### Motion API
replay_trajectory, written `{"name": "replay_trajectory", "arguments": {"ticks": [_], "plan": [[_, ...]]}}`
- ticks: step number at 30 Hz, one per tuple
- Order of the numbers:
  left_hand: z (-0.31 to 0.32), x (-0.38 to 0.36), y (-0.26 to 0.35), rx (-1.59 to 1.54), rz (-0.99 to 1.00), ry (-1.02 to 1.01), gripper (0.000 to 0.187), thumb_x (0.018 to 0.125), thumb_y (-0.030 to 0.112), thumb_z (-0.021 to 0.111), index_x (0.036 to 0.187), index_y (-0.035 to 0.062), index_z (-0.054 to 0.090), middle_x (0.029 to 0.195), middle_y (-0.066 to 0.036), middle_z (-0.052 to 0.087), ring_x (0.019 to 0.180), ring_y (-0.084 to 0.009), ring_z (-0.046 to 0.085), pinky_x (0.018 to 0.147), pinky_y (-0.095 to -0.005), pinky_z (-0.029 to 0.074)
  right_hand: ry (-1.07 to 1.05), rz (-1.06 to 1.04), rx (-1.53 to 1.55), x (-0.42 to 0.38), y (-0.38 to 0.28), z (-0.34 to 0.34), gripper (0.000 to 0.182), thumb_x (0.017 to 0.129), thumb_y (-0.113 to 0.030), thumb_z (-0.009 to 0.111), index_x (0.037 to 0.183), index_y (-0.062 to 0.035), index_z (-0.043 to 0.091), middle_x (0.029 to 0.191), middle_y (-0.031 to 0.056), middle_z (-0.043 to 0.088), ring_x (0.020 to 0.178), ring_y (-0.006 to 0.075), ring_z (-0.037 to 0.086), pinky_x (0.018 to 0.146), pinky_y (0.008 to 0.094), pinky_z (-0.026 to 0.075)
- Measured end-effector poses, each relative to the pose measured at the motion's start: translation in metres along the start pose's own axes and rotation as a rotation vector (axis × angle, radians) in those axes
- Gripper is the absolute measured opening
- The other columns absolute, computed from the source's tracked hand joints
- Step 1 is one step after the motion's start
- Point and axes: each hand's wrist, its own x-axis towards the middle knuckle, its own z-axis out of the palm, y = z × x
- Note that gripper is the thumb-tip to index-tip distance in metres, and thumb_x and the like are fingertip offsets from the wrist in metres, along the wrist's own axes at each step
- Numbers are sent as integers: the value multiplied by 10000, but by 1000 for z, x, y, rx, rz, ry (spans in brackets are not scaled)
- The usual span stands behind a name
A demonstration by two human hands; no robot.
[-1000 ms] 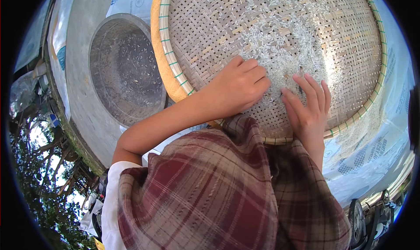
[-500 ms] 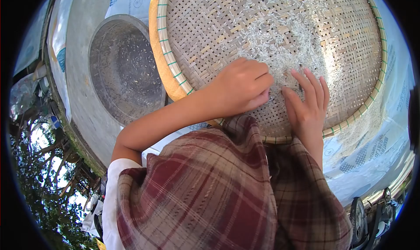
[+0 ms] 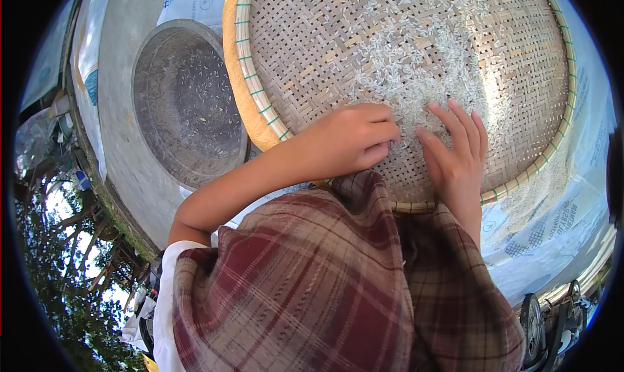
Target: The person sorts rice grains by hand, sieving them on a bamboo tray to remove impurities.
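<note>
A round woven bamboo winnowing tray point(image 3: 305, 60), its rim bound with green ties, lies in front of me. White rice grains point(image 3: 403, 60) are spread across its middle and far part. My left hand point(image 3: 357, 138) reaches in from the left, low over the near part of the tray. Its fingers are curled and pinched together; whatever is between the tips is too small to make out. To its right, my right hand point(image 3: 458, 154) rests at the near edge of the grains, fingers stretched and apart, thumb toward the left hand.
Left of the tray stands a grey basin point(image 3: 153, 112) with scattered grains inside. An orange-yellow rim point(image 3: 237, 79) shows beneath the tray. Pale printed sheeting point(image 3: 552, 235) lies around it, with more grain at right. Plaid cloth point(image 3: 305, 274) covers my lap; a wheel point(image 3: 532, 330) shows lower right.
My left hand has drawn back slightly toward the left and nearer to me, its fingers still pinched. My right hand has barely shifted.
</note>
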Motion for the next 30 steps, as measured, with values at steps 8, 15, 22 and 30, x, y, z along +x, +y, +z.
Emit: {"name": "replay_trajectory", "arguments": {"ticks": [8, 15, 22, 30], "plan": [[0, 4, 6, 298, 160, -56, 185, 656, 39, 604, 831, -15, 576, 791, -83, 519, 745, -232, 551, 642, -314, 478, 38, 0, 19, 0, -1, 0, 128, 700, -62, 621, 819, -107, 610, 1140, 19, 540, 1151, 209, 454, 989, 412, 314], [0, 5, 7, 502, 286, -109, 171, 620, 69, 571, 776, 0, 565, 804, -51, 504, 753, -188, 537, 679, -281, 468, 129, 35, 74, -2, 2, 0, 137, 696, -50, 647, 826, -71, 607, 1102, 29, 555, 1130, 230, 467, 962, 411, 333], [3, 5, -1, 579, 374, -107, 166, 622, 78, 573, 773, 11, 561, 793, -47, 503, 751, -178, 537, 674, -276, 467, 182, 70, 152, -2, 4, -1, 151, 677, -27, 656, 818, -65, 615, 1081, 42, 565, 1118, 265, 469, 931, 406, 347], [-1, 6, -3, 280, 203, -57, 218, 622, 73, 589, 828, 6, 574, 805, -58, 509, 774, -188, 548, 620, -285, 474, 187, 104, 187, -2, 7, -1, 167, 662, -13, 649, 816, -58, 603, 1088, 51, 567, 1112, 268, 473, 928, 380, 347]]}}
